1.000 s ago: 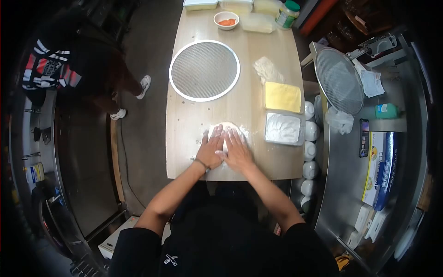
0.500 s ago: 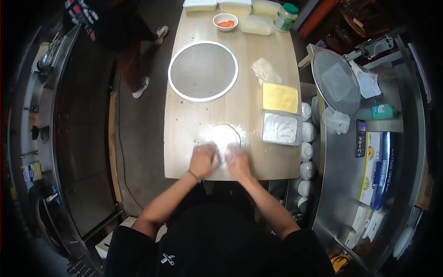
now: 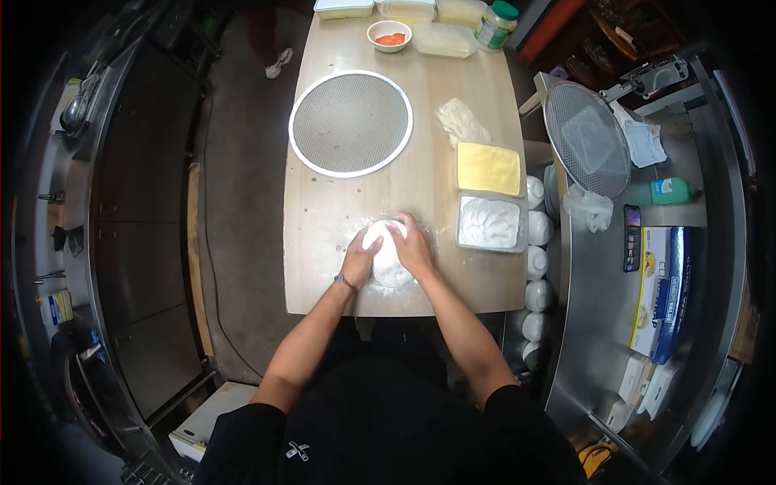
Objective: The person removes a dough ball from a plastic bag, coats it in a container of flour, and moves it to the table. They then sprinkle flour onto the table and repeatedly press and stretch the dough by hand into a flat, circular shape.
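A round, floured ball of dough (image 3: 392,265) lies on the wooden table near its front edge. Around its left side curves my left hand (image 3: 360,257), thumb on the top of it. My right hand (image 3: 412,246) cups the far right side, fingers bent over the dough. Loose flour is scattered on the wood about both hands. To the right of the dough stands a clear tub of white flour (image 3: 490,223), with a yellow-topped container (image 3: 488,168) just behind it.
A round mesh pizza screen (image 3: 351,123) lies farther up the table (image 3: 323,283). Behind the yellow container is a crumpled pale piece (image 3: 462,121). A bowl with orange food (image 3: 390,37), lidded tubs and a green-capped jar (image 3: 496,26) line the far end. Stacked white bowls (image 3: 537,263) stand along the right side.
My blurred hands have moved slightly up the table and now wrap the dough, which looks rounder than the flatter piece before. The other person has moved mostly out of view at the upper left.
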Tool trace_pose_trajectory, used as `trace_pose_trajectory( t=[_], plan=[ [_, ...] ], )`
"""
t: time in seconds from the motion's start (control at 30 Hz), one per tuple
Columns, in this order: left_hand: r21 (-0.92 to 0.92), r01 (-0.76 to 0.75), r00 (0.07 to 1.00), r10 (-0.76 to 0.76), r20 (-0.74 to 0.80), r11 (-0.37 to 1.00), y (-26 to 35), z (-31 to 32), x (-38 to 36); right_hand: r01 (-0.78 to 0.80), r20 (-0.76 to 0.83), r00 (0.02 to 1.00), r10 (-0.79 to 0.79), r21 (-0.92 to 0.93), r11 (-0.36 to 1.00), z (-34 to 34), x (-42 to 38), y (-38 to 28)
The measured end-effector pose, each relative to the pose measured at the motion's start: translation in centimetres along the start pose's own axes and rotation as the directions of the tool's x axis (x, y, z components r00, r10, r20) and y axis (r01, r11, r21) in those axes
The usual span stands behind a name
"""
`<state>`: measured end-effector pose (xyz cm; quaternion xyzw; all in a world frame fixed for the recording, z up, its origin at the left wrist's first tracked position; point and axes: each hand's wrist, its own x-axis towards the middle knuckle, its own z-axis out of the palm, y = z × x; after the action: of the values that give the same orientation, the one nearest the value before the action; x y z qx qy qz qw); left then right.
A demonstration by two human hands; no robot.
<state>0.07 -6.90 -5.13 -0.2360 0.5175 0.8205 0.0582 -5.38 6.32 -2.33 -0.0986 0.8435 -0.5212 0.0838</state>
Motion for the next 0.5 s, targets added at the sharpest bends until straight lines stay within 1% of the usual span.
trace_pose_trajectory(
  t=[0.03, 0.07, 0.1, 0.13, 0.17, 0.2, 0.23, 0.27, 0.3, 0.33, 0.37, 0.4, 0.43, 0.5],
  plan=[
    [-0.001, -0.002, 1.000, 0.002, 0.000, 1.000, 0.3, 0.2, -0.4, 0.002, 0.001, 1.000, -0.002, -0.001, 1.000, -0.3, 0.8, -0.4],
    [0.321, -0.053, 0.990, 0.091, -0.105, 0.946, 0.5, 0.3, -1.0, -0.024, 0.104, 0.994, 0.038, -0.129, 0.991, -0.4, 1.4, -0.9],
    [0.613, -0.057, 0.963, 0.204, -0.174, 0.788, 1.1, 0.4, -1.8, -0.039, 0.202, 0.975, 0.093, -0.255, 0.966, -0.4, 1.5, -0.9],
    [0.676, 0.013, 0.958, 0.184, -0.219, 0.737, 3.0, 1.6, -3.0, -0.042, 0.201, 0.975, 0.095, -0.253, 0.967, -0.4, 0.8, -0.7],
    [0.860, -0.237, 0.885, 0.466, -0.001, 0.453, 1.0, 0.7, -2.9, 0.042, 0.164, 0.986, 0.017, -0.350, 0.936, -0.5, -0.4, -0.5],
    [0.896, -0.269, 0.886, 0.456, 0.086, 0.353, 1.0, 0.7, -3.1, 0.121, 0.137, 0.988, -0.066, -0.447, 0.886, -0.6, -1.7, -0.4],
    [0.920, -0.301, 0.884, 0.436, 0.171, 0.250, 1.0, 0.7, -3.2, 0.125, 0.139, 0.988, -0.069, -0.448, 0.885, 0.0, -3.5, 0.0],
    [0.920, -0.301, 0.883, 0.437, 0.170, 0.251, 1.1, 0.7, -2.9, 0.178, 0.142, 0.982, -0.127, -0.440, 0.880, 1.0, -5.6, 0.5],
    [0.933, -0.352, 0.853, 0.433, 0.291, 0.068, 1.0, 0.6, -2.5, 0.227, 0.143, 0.973, -0.183, -0.431, 0.873, 1.4, -6.6, 0.3],
    [0.910, -0.397, 0.818, 0.405, 0.409, -0.118, 1.0, 0.4, -2.1, 0.224, 0.141, 0.973, -0.181, -0.431, 0.874, 1.7, -6.5, 0.4],
    [0.910, -0.397, 0.818, 0.404, 0.410, -0.119, 1.1, 0.1, -1.8, 0.211, 0.160, 0.975, -0.152, -0.477, 0.853, 1.9, -6.5, 0.6],
    [0.904, -0.404, 0.831, 0.359, 0.425, -0.135, 1.6, -0.2, -1.4, 0.202, 0.180, 0.976, -0.124, -0.520, 0.830, 1.7, -6.1, 0.1],
    [0.899, -0.412, 0.845, 0.307, 0.438, -0.150, 1.8, -0.4, -1.4, 0.199, 0.184, 0.976, -0.119, -0.518, 0.832, 1.6, -6.0, -0.4],
    [0.901, -0.398, 0.840, 0.328, 0.434, -0.173, 1.7, 0.1, -1.6, 0.133, 0.171, 0.984, -0.056, -0.481, 0.867, 1.1, -4.8, -1.5]
  ],
)
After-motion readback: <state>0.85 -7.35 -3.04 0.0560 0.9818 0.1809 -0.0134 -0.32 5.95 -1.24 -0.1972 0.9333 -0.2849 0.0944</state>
